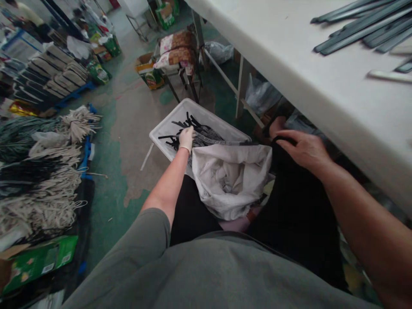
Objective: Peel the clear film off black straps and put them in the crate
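Observation:
My left hand (186, 138), in a white glove, reaches down into a white plastic bin (167, 124) on the floor and closes over the black plastic strips (193, 122) piled in it. My right hand (302, 148) is bare and rests palm down on my right knee in black trousers, its fingers curled on a thin black piece (283, 138) at the knee. A crumpled white cloth bag (231, 180) lies between my knees, against the bin.
A white table (322, 73) runs along the right, with several long dark grey strips (363, 28) on it. Bundles of white and black cords (41, 171) lie on the floor at left. A stool with a patterned cushion (177, 51) and cardboard boxes stand beyond the bin.

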Available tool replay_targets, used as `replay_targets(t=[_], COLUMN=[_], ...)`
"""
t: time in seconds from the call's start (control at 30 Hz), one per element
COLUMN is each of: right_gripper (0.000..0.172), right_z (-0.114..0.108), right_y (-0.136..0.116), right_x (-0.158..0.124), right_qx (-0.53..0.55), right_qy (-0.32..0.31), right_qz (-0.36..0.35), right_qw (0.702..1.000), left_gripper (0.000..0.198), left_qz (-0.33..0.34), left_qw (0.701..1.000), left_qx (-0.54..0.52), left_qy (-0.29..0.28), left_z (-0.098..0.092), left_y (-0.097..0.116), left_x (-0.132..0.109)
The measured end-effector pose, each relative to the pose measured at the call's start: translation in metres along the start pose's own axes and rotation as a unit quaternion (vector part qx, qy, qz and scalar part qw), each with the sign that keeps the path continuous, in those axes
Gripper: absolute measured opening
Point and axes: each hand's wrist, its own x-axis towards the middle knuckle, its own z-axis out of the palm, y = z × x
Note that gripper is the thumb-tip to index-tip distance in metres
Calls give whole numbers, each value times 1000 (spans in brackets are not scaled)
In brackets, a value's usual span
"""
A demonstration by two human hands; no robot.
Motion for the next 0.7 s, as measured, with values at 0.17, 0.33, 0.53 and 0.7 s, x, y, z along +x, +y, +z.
replay_targets(t=[0.17, 0.33, 0.53, 0.7], right_gripper=[22, 20, 23, 25], right_z=[0, 5, 1, 19], right_y=[25, 27, 31, 16], right_x=[-81, -120, -114, -102], right_qx=[-60, -156, -152, -166], right_qy=[63, 60, 72, -17], right_qz=[-97, -149, -113, -44], right_qw=[991, 975, 979, 985], left_gripper=[34, 28, 26, 31], left_qz=[-8, 4, 83, 136], left_qw=[900, 823, 795, 850], left_qx=[312, 430, 473, 442], left_qy=[-304, -371, -369, -252], left_z=[73, 104, 58, -17], left_y=[-90, -131, -112, -94], left_x=[-75, -134, -154, -173])
